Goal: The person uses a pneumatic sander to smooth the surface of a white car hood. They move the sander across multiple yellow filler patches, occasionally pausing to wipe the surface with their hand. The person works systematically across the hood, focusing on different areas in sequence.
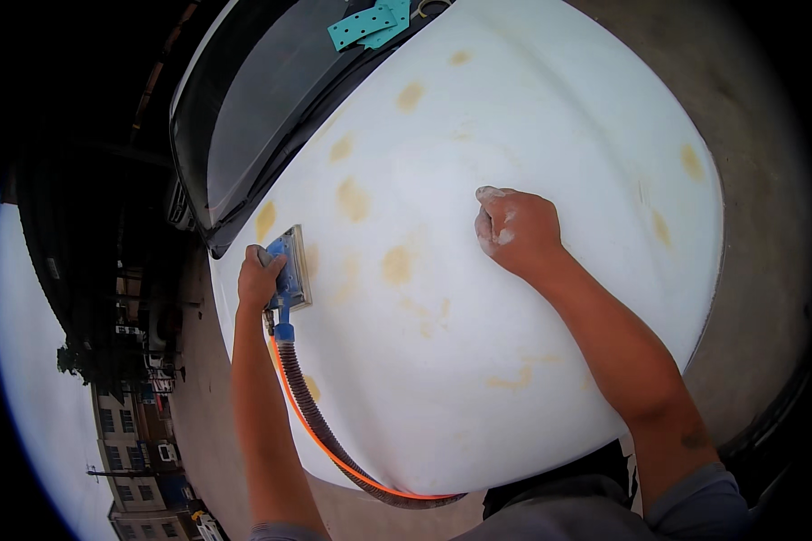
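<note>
My left hand (260, 279) grips a blue air sander (285, 266) with a flat rectangular pad, tilted at the left edge of a white car hood (478, 288). From the sander's rear, a ribbed dark hose (316, 419) and a thin orange air line (299, 408) curve down toward my body. My right hand (519, 225) is closed in a fist over the middle of the hood, its thumb and fingers dusted white. Nothing shows in that fist. Several yellowish filler patches (397, 265) spot the white surface between and around my hands.
Turquoise perforated sanding sheets (370, 25) lie by the base of the windshield (266, 99), beside a partly visible yellowish ring-shaped thing (431, 7). Grey concrete floor (758, 270) runs along the hood's right side. Buildings (133, 451) and parked vehicles stand off to the left.
</note>
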{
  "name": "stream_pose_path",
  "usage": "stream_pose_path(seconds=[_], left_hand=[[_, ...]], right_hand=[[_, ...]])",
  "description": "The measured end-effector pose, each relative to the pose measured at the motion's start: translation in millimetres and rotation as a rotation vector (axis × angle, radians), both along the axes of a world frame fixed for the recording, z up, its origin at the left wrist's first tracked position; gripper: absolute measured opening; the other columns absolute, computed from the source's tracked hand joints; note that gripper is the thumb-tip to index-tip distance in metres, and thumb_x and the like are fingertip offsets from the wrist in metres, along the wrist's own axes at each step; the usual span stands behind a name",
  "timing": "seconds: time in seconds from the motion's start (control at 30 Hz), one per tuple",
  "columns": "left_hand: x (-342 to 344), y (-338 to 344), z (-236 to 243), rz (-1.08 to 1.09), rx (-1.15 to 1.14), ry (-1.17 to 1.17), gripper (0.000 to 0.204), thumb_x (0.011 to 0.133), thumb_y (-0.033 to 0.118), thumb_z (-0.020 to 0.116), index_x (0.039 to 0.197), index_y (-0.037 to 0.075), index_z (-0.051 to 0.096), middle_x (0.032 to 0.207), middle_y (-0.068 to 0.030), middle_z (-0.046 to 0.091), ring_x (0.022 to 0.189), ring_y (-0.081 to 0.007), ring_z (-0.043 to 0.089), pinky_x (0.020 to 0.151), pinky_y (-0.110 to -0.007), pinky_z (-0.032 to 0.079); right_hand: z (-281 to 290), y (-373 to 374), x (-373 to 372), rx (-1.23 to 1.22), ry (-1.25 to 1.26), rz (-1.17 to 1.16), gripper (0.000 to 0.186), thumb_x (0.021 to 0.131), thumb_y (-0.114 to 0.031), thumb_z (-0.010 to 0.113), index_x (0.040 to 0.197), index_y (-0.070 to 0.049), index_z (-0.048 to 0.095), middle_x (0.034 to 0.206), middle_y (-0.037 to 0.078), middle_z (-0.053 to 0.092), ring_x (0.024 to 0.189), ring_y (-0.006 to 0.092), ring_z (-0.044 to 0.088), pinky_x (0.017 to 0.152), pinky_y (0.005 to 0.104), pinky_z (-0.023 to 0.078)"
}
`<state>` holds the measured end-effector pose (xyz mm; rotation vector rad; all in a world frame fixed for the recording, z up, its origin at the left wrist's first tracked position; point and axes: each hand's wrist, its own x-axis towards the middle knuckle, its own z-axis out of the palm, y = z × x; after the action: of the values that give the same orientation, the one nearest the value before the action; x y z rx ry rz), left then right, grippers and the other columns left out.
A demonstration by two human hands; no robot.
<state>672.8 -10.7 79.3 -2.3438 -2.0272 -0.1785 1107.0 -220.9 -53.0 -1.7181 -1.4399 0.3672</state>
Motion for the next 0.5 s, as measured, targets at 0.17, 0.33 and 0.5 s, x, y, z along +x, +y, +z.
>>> stream_pose_path(seconds=[0.17, 0.33, 0.5], left_hand=[[8, -13, -8, -0.025, 0.021, 0.026, 0.059, 0.092, 0.04, 0.08, 0.129, 0.001, 0.057, 0.112, -0.0259, 0.072, 0.102, -0.0443, 0.072, 0.091, -0.05, 0.055], [45, -38, -4, -0.078, 0.011, 0.049, 0.065, 0.092, 0.042, 0.079, 0.136, 0.001, 0.056, 0.117, -0.0254, 0.071, 0.104, -0.0427, 0.072, 0.093, -0.048, 0.056], [1, 3, 7, 0.046, 0.009, 0.038, 0.066, 0.092, 0.046, 0.078, 0.135, 0.001, 0.058, 0.115, -0.0248, 0.072, 0.105, -0.0405, 0.073, 0.093, -0.048, 0.056]], right_hand=[[-4, 4, -6, -0.001, -0.087, -0.034, 0.008, 0.088, -0.009, 0.064, 0.095, -0.006, 0.067, 0.082, 0.009, 0.069, 0.076, 0.0307, 0.068, 0.067, 0.04, 0.054], [10, 2, 7, -0.066, -0.154, 0.007, 0.008, 0.093, -0.012, 0.061, 0.089, -0.006, 0.059, 0.077, 0.012, 0.064, 0.073, 0.0327, 0.066, 0.064, 0.0445, 0.052], [2, 4, -17, 0.084, -0.197, -0.041, 0.011, 0.084, -0.007, 0.065, 0.094, -0.004, 0.069, 0.082, 0.013, 0.069, 0.077, 0.0344, 0.068, 0.069, 0.0415, 0.055]])
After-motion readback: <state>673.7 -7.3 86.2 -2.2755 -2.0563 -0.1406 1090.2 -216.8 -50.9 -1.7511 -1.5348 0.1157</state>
